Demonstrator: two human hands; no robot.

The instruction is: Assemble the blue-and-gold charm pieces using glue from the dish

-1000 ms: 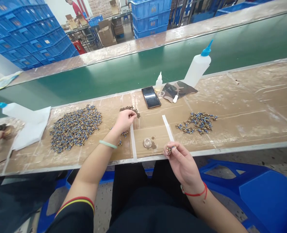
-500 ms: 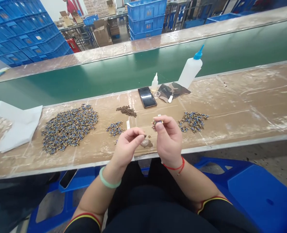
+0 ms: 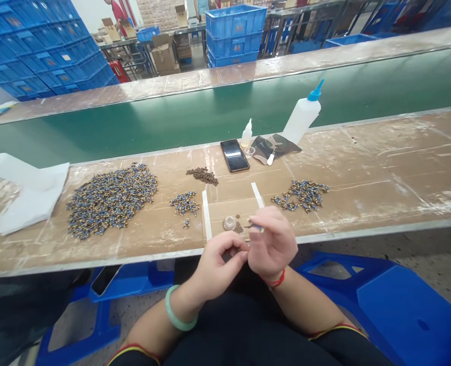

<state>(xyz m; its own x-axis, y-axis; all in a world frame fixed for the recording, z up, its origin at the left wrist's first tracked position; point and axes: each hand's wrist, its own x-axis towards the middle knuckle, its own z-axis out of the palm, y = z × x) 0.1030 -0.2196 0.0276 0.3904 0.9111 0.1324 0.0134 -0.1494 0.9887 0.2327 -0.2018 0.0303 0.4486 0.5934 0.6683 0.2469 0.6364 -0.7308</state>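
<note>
My right hand [image 3: 274, 245] pinches a small blue-and-gold part [image 3: 257, 228] just over the bench's front edge. My left hand [image 3: 218, 260] is beside it and touching it, thumb and forefinger pinched on a tiny brown piece that is mostly hidden. A small clear dish [image 3: 230, 222] sits on the bench just beyond both hands. Between two white tape strips [image 3: 206, 213] lies bare cardboard. A big heap of blue-and-gold parts [image 3: 111, 198] lies to the left, a small cluster [image 3: 185, 202] nearer, a third pile [image 3: 302, 194] to the right, and brown pieces [image 3: 203, 176] further back.
A phone [image 3: 235, 155], a small glue bottle [image 3: 247, 133], a large squeeze bottle [image 3: 302, 115] and a camouflage cloth [image 3: 276, 145] stand by the green conveyor belt [image 3: 164, 119]. White sheets [image 3: 30, 195] lie far left. A blue stool [image 3: 400, 305] is at my right.
My left hand left the brown pile and came back to the front edge with a tiny piece. My right hand rose, then dropped to meet it; both now touch below the dish.
</note>
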